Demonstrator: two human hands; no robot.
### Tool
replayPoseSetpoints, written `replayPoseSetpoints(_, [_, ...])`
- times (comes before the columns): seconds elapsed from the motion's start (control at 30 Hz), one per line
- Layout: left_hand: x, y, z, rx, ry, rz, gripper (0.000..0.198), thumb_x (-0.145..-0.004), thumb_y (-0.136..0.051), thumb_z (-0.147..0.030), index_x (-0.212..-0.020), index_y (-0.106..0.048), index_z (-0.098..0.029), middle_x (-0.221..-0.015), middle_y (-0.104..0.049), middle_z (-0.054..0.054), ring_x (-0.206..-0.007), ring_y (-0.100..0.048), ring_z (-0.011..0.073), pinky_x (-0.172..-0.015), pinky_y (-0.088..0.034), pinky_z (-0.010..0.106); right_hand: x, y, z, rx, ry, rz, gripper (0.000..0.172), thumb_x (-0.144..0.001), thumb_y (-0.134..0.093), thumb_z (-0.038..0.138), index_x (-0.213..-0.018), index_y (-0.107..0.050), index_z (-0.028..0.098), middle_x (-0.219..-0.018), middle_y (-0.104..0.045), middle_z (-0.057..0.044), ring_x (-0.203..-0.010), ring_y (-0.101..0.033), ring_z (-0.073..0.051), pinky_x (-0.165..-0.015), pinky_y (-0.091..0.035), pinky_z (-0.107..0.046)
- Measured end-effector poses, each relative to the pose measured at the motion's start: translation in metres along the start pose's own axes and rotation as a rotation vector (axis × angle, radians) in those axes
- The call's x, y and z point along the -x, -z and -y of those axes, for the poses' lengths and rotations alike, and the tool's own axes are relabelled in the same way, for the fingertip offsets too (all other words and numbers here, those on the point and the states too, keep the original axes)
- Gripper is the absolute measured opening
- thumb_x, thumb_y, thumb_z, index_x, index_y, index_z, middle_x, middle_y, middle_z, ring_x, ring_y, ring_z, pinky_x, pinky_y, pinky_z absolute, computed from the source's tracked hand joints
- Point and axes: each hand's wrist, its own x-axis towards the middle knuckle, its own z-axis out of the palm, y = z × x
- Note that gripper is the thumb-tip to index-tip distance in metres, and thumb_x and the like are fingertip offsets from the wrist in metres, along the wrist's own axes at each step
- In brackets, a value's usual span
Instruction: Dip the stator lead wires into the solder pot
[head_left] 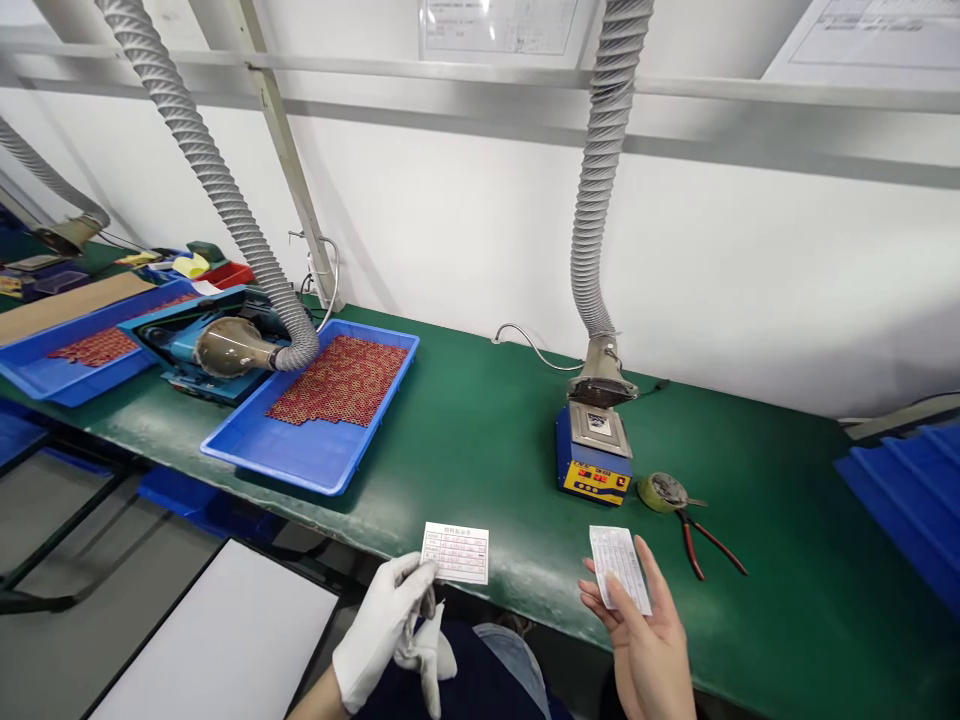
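My left hand (386,625) wears a white work glove, and its fingers are closed on a loose white glove (427,655) that hangs beneath them. Its fingertips overlap the lower left corner of a white printed card (459,550) at the table's front edge; I cannot tell whether they pinch the card or only touch it. My bare right hand (649,635) holds a small printed paper slip (619,568), thumb on top and fingers behind. Beyond this hand stands a blue and yellow solder pot (596,470) with a metal top.
Red-handled pliers (709,545) and a tape roll (662,490) lie right of the pot. A fume hose (596,200) hangs over it. At left, a blue tray (274,465) holds many small reddish rings, beside a blue machine (199,350). Blue bins (911,500) stand at right.
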Motion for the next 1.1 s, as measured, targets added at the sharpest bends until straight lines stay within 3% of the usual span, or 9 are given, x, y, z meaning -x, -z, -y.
replayPoseSetpoints(0.07, [-0.001, 0.001, 0.0, -0.001, -0.007, -0.006, 0.044, -0.063, -0.068, -0.059, -0.056, -0.054, -0.017, -0.057, -0.047, -0.002, -0.058, -0.043, 0.0146, -0.067, -0.042, 0.028, -0.001, -0.003, 0.001, 0.015, -0.047, 0.005, 0.078, -0.045, -0.084, 0.042, -0.116, -0.059, 0.021, -0.081, -0.073, -0.004, -0.063, -0.065, -0.019, -0.06, -0.052, -0.029])
replayPoseSetpoints(0.17, [-0.002, 0.002, 0.002, -0.003, -0.022, -0.01, 0.044, -0.062, -0.067, -0.059, -0.059, -0.057, -0.017, -0.06, -0.05, 0.0, -0.06, -0.045, 0.0152, -0.066, -0.041, 0.027, -0.003, -0.006, 0.001, 0.068, -0.066, 0.005, 0.062, -0.04, -0.085, 0.045, -0.094, -0.068, 0.019, -0.088, -0.073, -0.005, -0.074, -0.066, -0.021, -0.059, -0.051, -0.028])
replayPoseSetpoints(0.37, [-0.003, 0.005, 0.005, 0.0, -0.021, -0.019, 0.045, -0.062, -0.067, -0.059, -0.054, -0.052, -0.018, -0.054, -0.043, -0.003, -0.055, -0.04, 0.0129, -0.064, -0.04, 0.027, -0.009, -0.009, -0.004, 0.109, -0.015, -0.03, 0.068, -0.044, -0.081, 0.052, -0.102, -0.068, 0.019, -0.114, -0.066, -0.005, -0.111, -0.054, -0.028, -0.07, -0.052, -0.03])
replayPoseSetpoints(0.47, [-0.003, 0.005, 0.004, 0.003, -0.011, -0.023, 0.048, -0.061, -0.068, -0.061, -0.052, -0.05, -0.018, -0.053, -0.041, -0.003, -0.053, -0.039, 0.0129, -0.064, -0.041, 0.028, -0.01, -0.01, -0.006, 0.087, -0.005, -0.031, 0.069, -0.048, -0.077, 0.058, -0.103, -0.068, 0.017, -0.117, -0.064, -0.007, -0.12, -0.048, -0.028, -0.078, -0.051, -0.032])
replayPoseSetpoints(0.6, [-0.003, 0.005, 0.004, 0.004, -0.01, -0.026, 0.047, -0.06, -0.068, -0.062, -0.054, -0.051, -0.018, -0.055, -0.043, -0.003, -0.055, -0.04, 0.0134, -0.063, -0.041, 0.028, -0.009, -0.01, -0.006, 0.118, 0.02, -0.007, 0.088, -0.048, -0.077, 0.058, -0.123, -0.056, 0.016, -0.113, -0.066, -0.009, -0.111, -0.055, -0.028, -0.083, -0.048, -0.033])
replayPoseSetpoints(0.7, [-0.004, 0.005, 0.007, 0.007, -0.008, -0.022, 0.046, -0.061, -0.068, -0.06, -0.056, -0.053, -0.017, -0.057, -0.044, -0.002, -0.056, -0.039, 0.0132, -0.062, -0.04, 0.027, -0.009, -0.01, -0.008, 0.146, 0.056, 0.016, 0.1, -0.055, -0.076, 0.056, -0.14, -0.033, 0.026, -0.112, -0.067, -0.006, -0.092, -0.065, -0.025, -0.081, -0.048, -0.036])
replayPoseSetpoints(0.8, [-0.004, 0.005, 0.008, 0.003, -0.007, -0.023, 0.044, -0.061, -0.068, -0.058, -0.056, -0.052, -0.017, -0.057, -0.044, -0.002, -0.057, -0.039, 0.0137, -0.059, -0.038, 0.026, -0.01, -0.009, -0.012, 0.165, 0.101, 0.032, 0.101, -0.061, -0.073, 0.055, -0.144, -0.019, 0.033, -0.105, -0.069, -0.004, -0.079, -0.068, -0.023, -0.077, -0.049, -0.037])
replayPoseSetpoints(1.0, [-0.002, 0.003, 0.004, 0.001, 0.009, -0.013, 0.042, -0.062, -0.067, -0.056, -0.055, -0.052, -0.017, -0.055, -0.044, -0.002, -0.058, -0.041, 0.0142, -0.058, -0.037, 0.025, -0.008, -0.012, -0.013, 0.169, 0.088, -0.012, 0.104, -0.061, -0.07, 0.059, -0.145, -0.018, 0.025, -0.116, -0.064, -0.009, -0.094, -0.064, -0.028, -0.074, -0.05, -0.036])
replayPoseSetpoints(1.1, [0.0, 0.003, 0.004, 0.006, 0.018, -0.027, 0.043, -0.062, -0.067, -0.056, -0.054, -0.051, -0.017, -0.055, -0.042, -0.003, -0.059, -0.042, 0.0144, -0.059, -0.037, 0.025, -0.007, -0.013, -0.01, 0.164, 0.029, 0.029, 0.097, -0.055, -0.072, 0.061, -0.136, -0.04, 0.017, -0.121, -0.061, -0.012, -0.102, -0.06, -0.029, -0.076, -0.049, -0.034])
